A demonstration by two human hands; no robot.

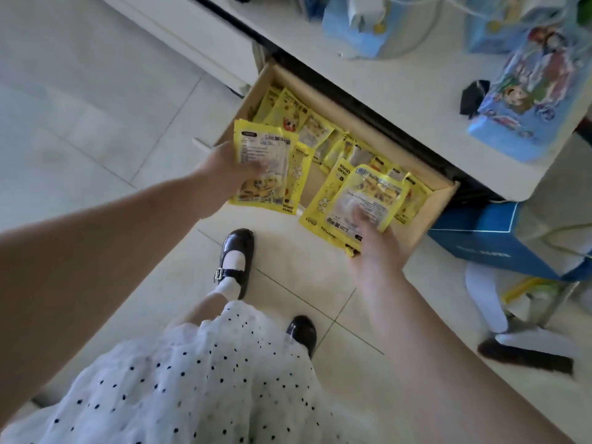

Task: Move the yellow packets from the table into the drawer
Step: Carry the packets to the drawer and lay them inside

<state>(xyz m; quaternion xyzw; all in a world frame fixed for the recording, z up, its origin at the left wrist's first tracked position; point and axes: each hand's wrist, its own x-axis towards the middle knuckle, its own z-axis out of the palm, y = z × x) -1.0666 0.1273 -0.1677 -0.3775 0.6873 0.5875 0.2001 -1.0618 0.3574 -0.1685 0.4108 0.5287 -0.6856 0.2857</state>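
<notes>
Above the open wooden drawer (426, 216), the left hand (224, 174) grips yellow packets (267, 168). The right hand (374, 248) pinches another yellow stack (362, 200) at the drawer's front edge; more packets (301, 123) lie inside.

Two hands are showing, the left hand (224, 169) and the right hand (376, 248), each holding a small stack of yellow packets (266, 168). One open drawer (413, 225) is holding many more, too overlapped to count. Two black shoes (235, 261) are standing below.
</notes>
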